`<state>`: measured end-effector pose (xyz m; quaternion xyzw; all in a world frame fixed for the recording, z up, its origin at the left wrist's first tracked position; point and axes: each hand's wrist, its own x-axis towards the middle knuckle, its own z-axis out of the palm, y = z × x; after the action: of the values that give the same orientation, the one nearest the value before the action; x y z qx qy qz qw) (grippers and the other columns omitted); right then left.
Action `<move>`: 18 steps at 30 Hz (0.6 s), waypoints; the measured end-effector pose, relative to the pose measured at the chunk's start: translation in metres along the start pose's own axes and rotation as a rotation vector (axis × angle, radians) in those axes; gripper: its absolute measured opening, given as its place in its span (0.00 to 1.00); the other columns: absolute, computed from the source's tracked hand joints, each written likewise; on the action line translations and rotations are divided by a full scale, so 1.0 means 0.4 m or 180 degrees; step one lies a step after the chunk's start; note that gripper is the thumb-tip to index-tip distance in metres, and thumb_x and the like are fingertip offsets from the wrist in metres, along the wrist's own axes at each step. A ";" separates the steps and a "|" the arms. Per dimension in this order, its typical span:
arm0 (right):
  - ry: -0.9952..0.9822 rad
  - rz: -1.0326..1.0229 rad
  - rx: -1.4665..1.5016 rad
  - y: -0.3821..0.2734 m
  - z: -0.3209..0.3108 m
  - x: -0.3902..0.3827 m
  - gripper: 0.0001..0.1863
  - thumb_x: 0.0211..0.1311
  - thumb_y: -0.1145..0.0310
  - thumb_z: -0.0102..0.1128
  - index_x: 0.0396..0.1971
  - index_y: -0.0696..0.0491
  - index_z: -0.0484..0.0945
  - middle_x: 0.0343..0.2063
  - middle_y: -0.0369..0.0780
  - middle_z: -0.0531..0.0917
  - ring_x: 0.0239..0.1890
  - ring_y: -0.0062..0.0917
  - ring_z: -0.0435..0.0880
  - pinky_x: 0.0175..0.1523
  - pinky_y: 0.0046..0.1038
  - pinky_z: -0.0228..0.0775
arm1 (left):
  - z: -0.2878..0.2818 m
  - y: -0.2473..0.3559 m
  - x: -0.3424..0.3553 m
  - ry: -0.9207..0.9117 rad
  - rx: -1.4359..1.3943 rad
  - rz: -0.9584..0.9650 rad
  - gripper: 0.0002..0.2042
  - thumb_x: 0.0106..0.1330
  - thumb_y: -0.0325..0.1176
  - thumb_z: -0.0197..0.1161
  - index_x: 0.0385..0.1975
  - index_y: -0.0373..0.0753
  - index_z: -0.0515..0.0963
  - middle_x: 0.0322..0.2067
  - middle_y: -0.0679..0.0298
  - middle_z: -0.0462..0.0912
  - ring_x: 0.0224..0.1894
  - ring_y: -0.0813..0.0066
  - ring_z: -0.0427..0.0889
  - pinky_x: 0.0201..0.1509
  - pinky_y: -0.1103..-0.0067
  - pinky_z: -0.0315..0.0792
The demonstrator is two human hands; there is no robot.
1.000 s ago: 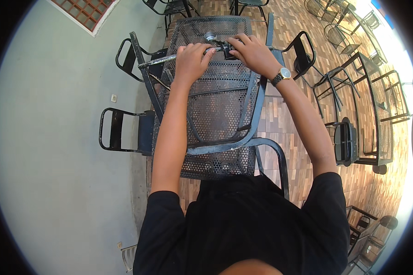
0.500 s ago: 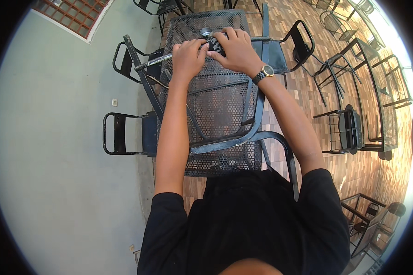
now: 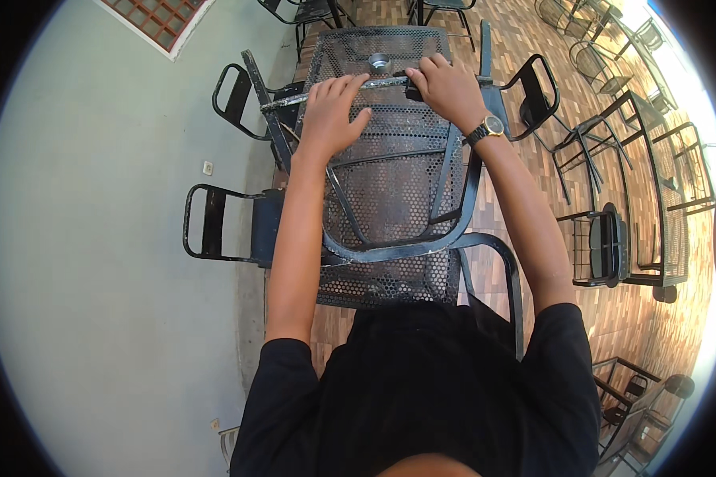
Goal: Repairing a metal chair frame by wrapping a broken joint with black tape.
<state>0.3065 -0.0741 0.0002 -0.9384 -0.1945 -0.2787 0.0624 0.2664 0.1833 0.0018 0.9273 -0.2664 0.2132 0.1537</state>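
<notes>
Mesh table (image 3: pixel 398 187); on it, metal frame (image 3: pixel 406 252), tin (image 3: pixel 379 63).

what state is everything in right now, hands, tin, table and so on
left hand: fingers over the bar, thumb spread off it
right hand: curled on a dark object, partly hidden
bar: paint worn
metal frame: lying on the table, scuffed
small tin: upright, contents unclear
table: standing, surface marked
watch: fastened

Bright daylight from right — floor (image 3: pixel 678 330) glaring there (edges bowed, corners black).
</notes>
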 end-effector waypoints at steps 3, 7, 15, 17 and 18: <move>0.0200 -0.0228 0.0205 -0.076 0.028 0.026 0.19 0.78 0.51 0.52 0.38 0.50 0.81 0.33 0.39 0.82 0.34 0.43 0.83 0.43 0.44 0.75 | 0.007 0.007 -0.004 0.0091 -0.0102 -0.0093 0.29 0.63 0.39 0.69 0.65 0.46 0.74 0.61 0.62 0.79 0.65 0.59 0.74 0.72 0.60 0.61; 0.0144 -0.0419 0.0745 -0.206 0.040 0.053 0.19 0.78 0.52 0.49 0.46 0.52 0.81 0.45 0.41 0.82 0.43 0.42 0.80 0.52 0.46 0.71 | 0.030 -0.026 -0.009 0.0422 -0.0247 -0.0222 0.29 0.63 0.37 0.67 0.67 0.41 0.71 0.62 0.58 0.78 0.66 0.57 0.74 0.73 0.62 0.61; 0.0173 -0.0252 0.3062 -0.168 0.041 0.073 0.24 0.70 0.69 0.56 0.65 0.56 0.71 0.61 0.51 0.75 0.65 0.45 0.74 0.68 0.42 0.67 | 0.022 0.003 0.003 0.0833 -0.0546 -0.0173 0.33 0.64 0.35 0.61 0.72 0.39 0.67 0.71 0.52 0.69 0.73 0.50 0.66 0.78 0.58 0.55; 0.0507 -0.0066 0.3139 -0.138 0.041 0.078 0.22 0.71 0.71 0.57 0.63 0.57 0.74 0.59 0.50 0.76 0.60 0.46 0.80 0.63 0.40 0.74 | 0.027 0.022 0.017 0.0884 -0.0060 -0.0159 0.27 0.64 0.36 0.59 0.65 0.37 0.74 0.68 0.53 0.73 0.72 0.51 0.68 0.78 0.56 0.56; 0.0463 0.0174 0.3322 -0.127 0.024 0.074 0.20 0.71 0.72 0.56 0.61 0.56 0.75 0.58 0.50 0.77 0.57 0.46 0.82 0.61 0.40 0.75 | 0.027 0.032 0.030 0.0888 -0.0055 -0.0161 0.27 0.64 0.36 0.59 0.65 0.37 0.74 0.68 0.53 0.73 0.72 0.51 0.68 0.78 0.56 0.56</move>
<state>0.3138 -0.0154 0.0089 -0.7655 -0.2781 -0.2073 0.5419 0.2719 0.1635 0.0002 0.8938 -0.2209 0.3337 0.2026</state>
